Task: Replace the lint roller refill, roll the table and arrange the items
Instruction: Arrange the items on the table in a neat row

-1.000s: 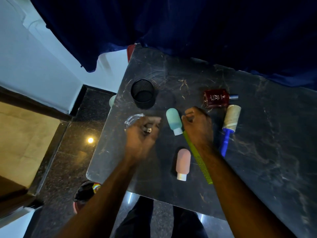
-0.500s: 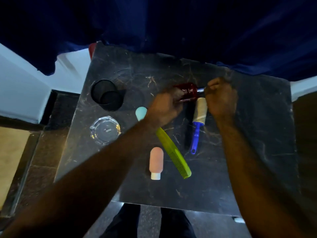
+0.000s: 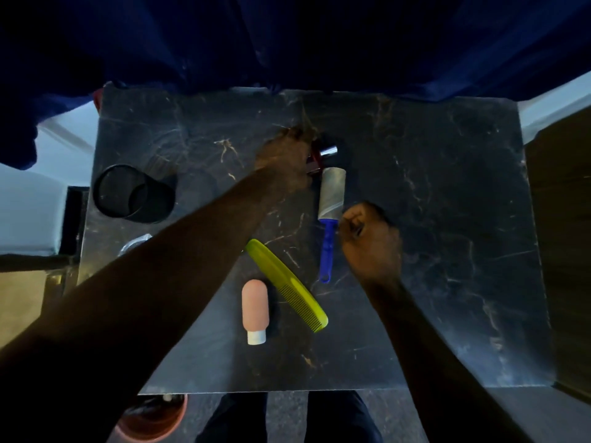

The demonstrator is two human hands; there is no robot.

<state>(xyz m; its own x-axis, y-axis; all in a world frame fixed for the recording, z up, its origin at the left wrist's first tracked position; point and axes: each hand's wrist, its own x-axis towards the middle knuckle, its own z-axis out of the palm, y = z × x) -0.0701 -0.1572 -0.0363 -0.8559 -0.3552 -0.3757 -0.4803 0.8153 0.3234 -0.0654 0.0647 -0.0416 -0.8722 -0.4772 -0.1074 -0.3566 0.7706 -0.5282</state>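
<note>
The lint roller (image 3: 332, 191) lies on the dark marble table (image 3: 447, 219), its pale roll pointing away from me and its blue handle (image 3: 327, 251) toward me. My left hand (image 3: 286, 158) reaches across the table and grips a dark red bottle (image 3: 315, 161); only the bottle's edge and silver cap (image 3: 329, 150) show. My right hand (image 3: 367, 238) hovers just right of the blue handle with its fingers curled and nothing in them. A green comb (image 3: 287, 282) and a pink bottle (image 3: 255, 308) lie near the front.
A black mesh cup (image 3: 134, 193) stands at the table's left. A glass dish (image 3: 136, 246) sits below it, mostly hidden by my left forearm. Dark blue cloth (image 3: 287, 43) hangs over the far edge. A reddish pot (image 3: 150, 420) stands on the floor.
My left hand moved from the glass dish across to the red bottle and closed on it. My right hand went up to the bottle's cap, then drew back beside the roller handle.
</note>
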